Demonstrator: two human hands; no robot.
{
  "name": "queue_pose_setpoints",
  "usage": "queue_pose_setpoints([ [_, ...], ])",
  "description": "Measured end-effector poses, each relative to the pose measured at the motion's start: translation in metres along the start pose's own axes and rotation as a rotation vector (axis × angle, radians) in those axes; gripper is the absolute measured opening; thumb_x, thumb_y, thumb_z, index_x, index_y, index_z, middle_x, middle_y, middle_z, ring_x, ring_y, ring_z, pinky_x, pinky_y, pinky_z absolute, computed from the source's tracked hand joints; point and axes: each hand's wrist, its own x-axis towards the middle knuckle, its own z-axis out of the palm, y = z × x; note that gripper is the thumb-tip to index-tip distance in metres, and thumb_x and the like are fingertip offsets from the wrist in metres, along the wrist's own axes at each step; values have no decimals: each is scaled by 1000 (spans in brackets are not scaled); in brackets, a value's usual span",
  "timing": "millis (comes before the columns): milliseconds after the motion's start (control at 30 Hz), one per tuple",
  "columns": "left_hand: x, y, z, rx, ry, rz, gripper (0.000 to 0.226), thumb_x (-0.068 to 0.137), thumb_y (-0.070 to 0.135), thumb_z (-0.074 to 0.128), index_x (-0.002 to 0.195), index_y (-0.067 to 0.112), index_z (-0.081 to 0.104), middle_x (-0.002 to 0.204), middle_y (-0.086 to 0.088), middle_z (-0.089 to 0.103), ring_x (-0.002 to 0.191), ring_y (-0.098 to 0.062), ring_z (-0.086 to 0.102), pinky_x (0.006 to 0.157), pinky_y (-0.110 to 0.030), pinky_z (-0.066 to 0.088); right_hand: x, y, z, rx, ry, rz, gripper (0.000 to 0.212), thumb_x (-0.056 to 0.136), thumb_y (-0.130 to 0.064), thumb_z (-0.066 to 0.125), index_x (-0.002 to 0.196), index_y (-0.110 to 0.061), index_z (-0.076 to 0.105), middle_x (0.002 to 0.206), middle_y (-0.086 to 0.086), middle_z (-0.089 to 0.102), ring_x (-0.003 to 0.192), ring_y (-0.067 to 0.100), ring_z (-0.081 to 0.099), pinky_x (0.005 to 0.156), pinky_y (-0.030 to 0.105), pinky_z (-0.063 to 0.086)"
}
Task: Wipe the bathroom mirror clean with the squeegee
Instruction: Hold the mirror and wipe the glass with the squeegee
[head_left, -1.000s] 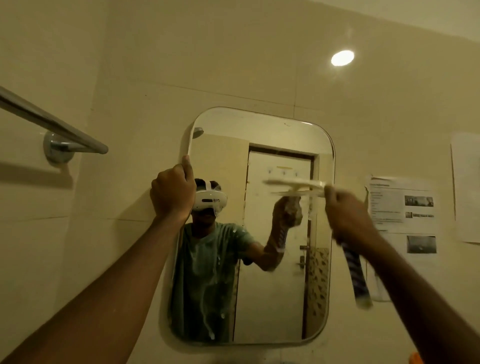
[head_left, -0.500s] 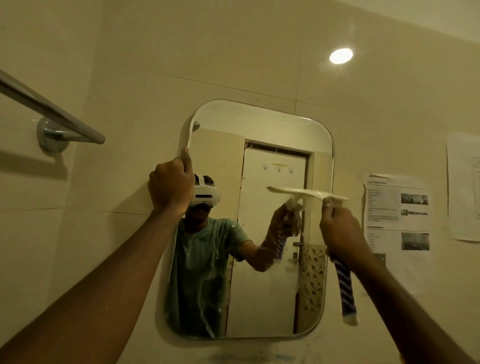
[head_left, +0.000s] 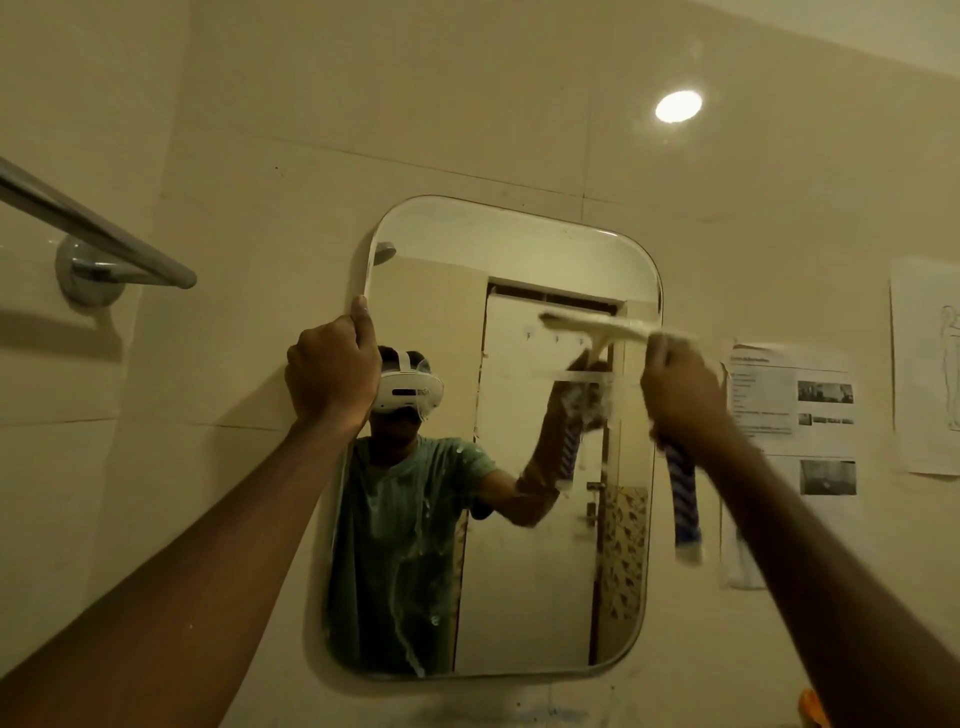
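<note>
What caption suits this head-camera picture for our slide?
Left hand grips the mirror edge; right hand holds a squeegee up to it.

Right hand (head_left: 680, 389) grips squeegee (head_left: 597, 325) on mirror (head_left: 519, 239); left hand (head_left: 332, 371) grips edge.

Squeegee (head_left: 597, 327): cream-white blade head; handle striped blue and white. Wall tiles (head_left: 415, 104): plain pale beige. Towel bar (head_left: 104, 234): polished silver. Mirror (head_left: 519, 571): reflects a green shirt (head_left: 395, 519), a white headset (head_left: 408, 389) and a yellow panel (head_left: 626, 551) with a dark pattern. Paper sheets (head_left: 789, 395): white, black print, grey photographs.
</note>
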Motion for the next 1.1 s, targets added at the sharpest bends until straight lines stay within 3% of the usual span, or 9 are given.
queue_pose_setpoints([
  [200, -2, 3, -4, 12, -11, -11, 63, 104, 40, 27, 68, 2, 62, 55, -9, 55, 47, -20, 49, 48, -24, 30, -92, 46, 20, 34, -67, 143, 50, 103, -41, 27, 78, -7, 55, 57, 5, 53, 42, 13, 48, 38, 24, 41],
  [433, -1, 6, -7, 14, -38, -40, 65, 103, 41, 26, 70, 2, 64, 62, -14, 63, 51, -21, 52, 51, -27, 36, 13, -37, -29, 92, 54, 26, 45, 104, -38, 28, 74, -13, 48, 63, 4, 47, 48, 14, 46, 45, 27, 43],
  [533, -1, 7, -7, 10, -45, -49, 64, 103, 41, 26, 71, 1, 64, 61, -13, 61, 51, -20, 50, 53, -27, 37, 44, -51, -33, 41, 50, 45, 42, 104, -37, 29, 82, -8, 51, 68, 6, 49, 50, 14, 49, 45, 25, 42],
  [733, -3, 7, -6, 1, -49, -46, 62, 103, 41, 27, 71, 2, 63, 57, -3, 51, 51, -17, 50, 47, -20, 27, -33, 24, 4, 62, -62, 93, 42, 104, -39, 28, 84, -10, 53, 61, 5, 51, 43, 12, 45, 37, 22, 41],
  [900, -5, 10, -11, -5, -78, -50, 63, 103, 42, 26, 74, 1, 64, 61, -4, 51, 56, -17, 50, 56, -26, 35, -108, 48, 16, 17, -124, 205, 51, 103, -42, 26, 75, -7, 52, 57, 6, 50, 41, 15, 46, 38, 24, 42],
  [1100, -11, 4, -14, -32, -109, -62, 62, 103, 43, 26, 69, 3, 61, 57, -4, 50, 51, -19, 49, 52, -26, 34, -39, 1, -13, 42, -41, 82, 43, 104, -39, 28, 79, -13, 52, 59, 3, 48, 42, 12, 44, 37, 23, 40],
])
